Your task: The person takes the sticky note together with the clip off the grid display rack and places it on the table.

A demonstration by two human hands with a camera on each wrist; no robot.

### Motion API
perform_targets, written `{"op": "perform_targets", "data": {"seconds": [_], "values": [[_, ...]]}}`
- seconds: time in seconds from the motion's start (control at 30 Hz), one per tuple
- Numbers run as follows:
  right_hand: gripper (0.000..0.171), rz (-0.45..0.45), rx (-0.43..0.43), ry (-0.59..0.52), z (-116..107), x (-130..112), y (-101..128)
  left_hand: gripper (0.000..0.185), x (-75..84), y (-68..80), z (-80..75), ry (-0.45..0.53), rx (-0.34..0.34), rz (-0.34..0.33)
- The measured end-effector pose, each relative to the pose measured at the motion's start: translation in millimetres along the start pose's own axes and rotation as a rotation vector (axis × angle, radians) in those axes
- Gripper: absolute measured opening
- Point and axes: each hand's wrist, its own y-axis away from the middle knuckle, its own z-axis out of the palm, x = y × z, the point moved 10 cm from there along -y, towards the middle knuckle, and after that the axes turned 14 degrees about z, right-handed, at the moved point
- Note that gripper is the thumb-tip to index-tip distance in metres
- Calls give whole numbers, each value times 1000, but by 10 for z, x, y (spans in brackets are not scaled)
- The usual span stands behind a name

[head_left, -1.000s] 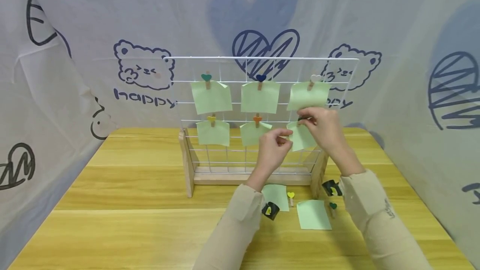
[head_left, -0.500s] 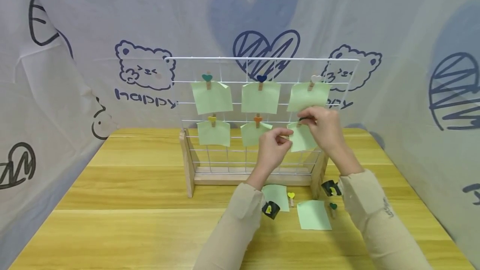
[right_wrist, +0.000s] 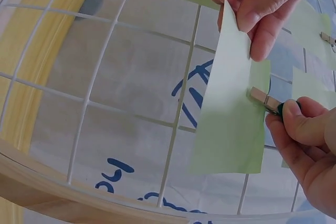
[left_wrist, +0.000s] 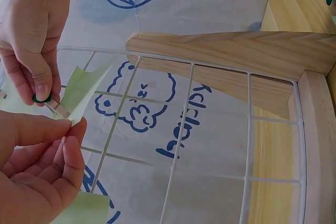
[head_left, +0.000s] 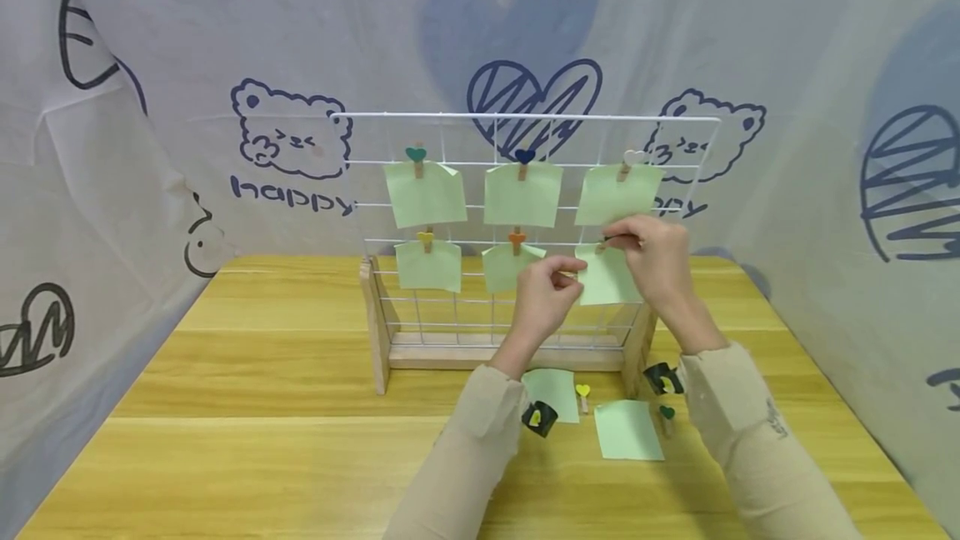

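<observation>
In the head view my right hand is at the lower right of a white wire grid. It pinches a small wooden clothespin with a dark green heart, whose tip sits on the top edge of a pale green paper note. My left hand pinches the same note by its left edge, between thumb and fingertips. The left wrist view shows the note bent outward by that hand. Whether the clothespin also grips the wire is unclear.
Several notes hang from the grid by heart clothespins, such as a note at upper left. Before the wooden base lie two loose notes, one a near note, a yellow-heart clothespin and a green-heart clothespin.
The right hand has shifted slightly to the right, and the note it works on now hangs flatter and a little wider in view. The left hand keeps its pinch in nearly the same place.
</observation>
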Motion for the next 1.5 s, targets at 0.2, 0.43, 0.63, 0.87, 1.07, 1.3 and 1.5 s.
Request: {"op": "perform_targets", "data": {"seconds": [0.2, 0.43, 0.63, 0.87, 1.07, 1.3, 1.5], "values": [[9, -6, 42, -41, -54, -2, 21, 20, 2, 8, -9, -3, -6, 1], [8, -31, 94, -71, -113, -12, 52, 21, -10, 18, -16, 9, -11, -18], [9, -41, 139, -105, -203, -59, 68, 21, -9, 23, -17, 38, -24, -30], [11, -31, 128, -174, -239, -74, 66, 22, -17, 62, -28, 39, -41, -39], [11, -36, 106, -198, -239, -98, 92, 21, 3, 104, -41, 36, -43, -22], [14, -1, 43, -251, -205, -88, 133, 21, -5, 160, -77, 46, -35, -26], [15, 41, 15, -329, -175, -74, 186, 22, -38, 209, -122, 62, -26, -47]]}}
